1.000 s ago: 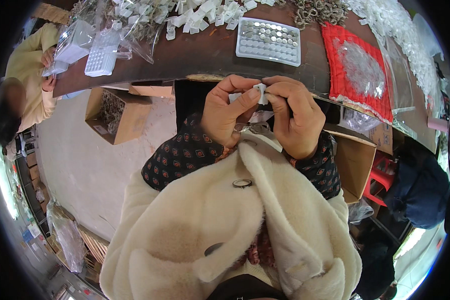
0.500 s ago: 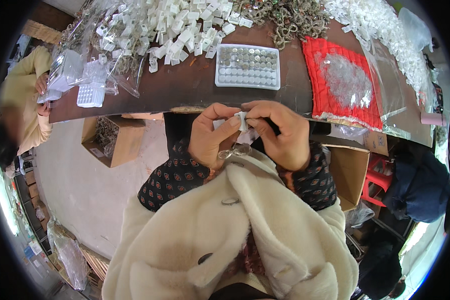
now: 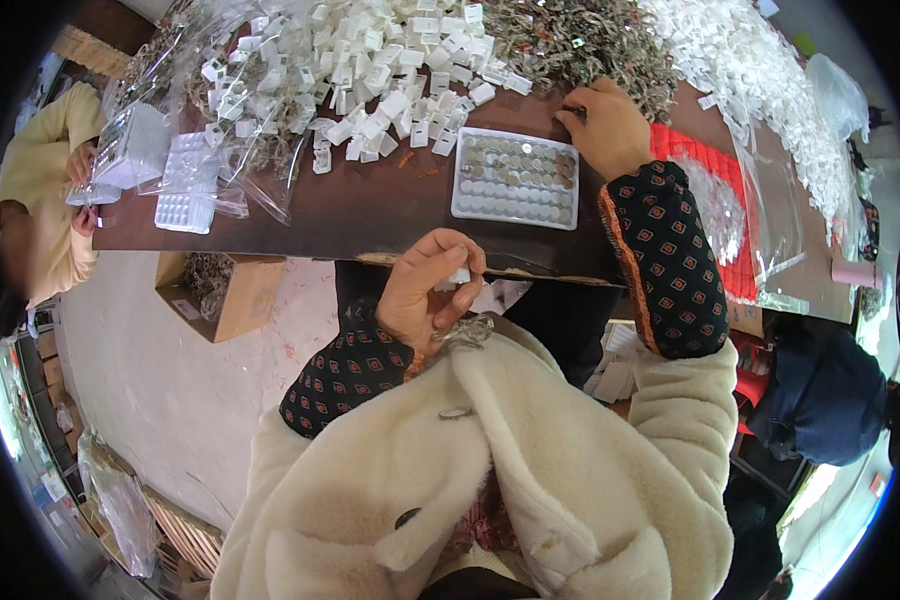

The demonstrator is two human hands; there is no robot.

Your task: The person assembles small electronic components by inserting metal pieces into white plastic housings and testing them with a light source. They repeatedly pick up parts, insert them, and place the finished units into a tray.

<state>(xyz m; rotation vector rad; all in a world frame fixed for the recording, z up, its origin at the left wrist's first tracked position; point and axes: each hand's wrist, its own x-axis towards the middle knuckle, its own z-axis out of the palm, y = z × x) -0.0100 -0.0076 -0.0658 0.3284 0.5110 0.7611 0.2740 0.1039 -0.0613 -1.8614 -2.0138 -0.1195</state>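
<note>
Head view: holding a small white piece (image 3: 453, 281) in the left hand (image 3: 425, 285), with fingers curled narrow around it, on the body side of the white tray (image 3: 515, 221) and just short of the near edge of the brown surface (image 3: 370, 215). Showing also a loose tangle (image 3: 467, 332) at the left wrist, too small to identify. Stretching the right hand (image 3: 608, 130) to just beside the tray's far right corner, with fingers bent near a heap of grey-brown strands (image 3: 600, 50); cannot tell whether gripping anything there. Filled, in the tray, with dull silver discs (image 3: 510, 160) in the far rows. Piled beyond the tray and to its left with white plastic pieces (image 3: 400, 85). Spread to the tray's right with a red cloth (image 3: 705, 148) under clear bits (image 3: 718, 212), partly hidden by the patterned right sleeve (image 3: 670, 260). Set well left of the tray with pale moulded trays (image 3: 183, 200).
</note>
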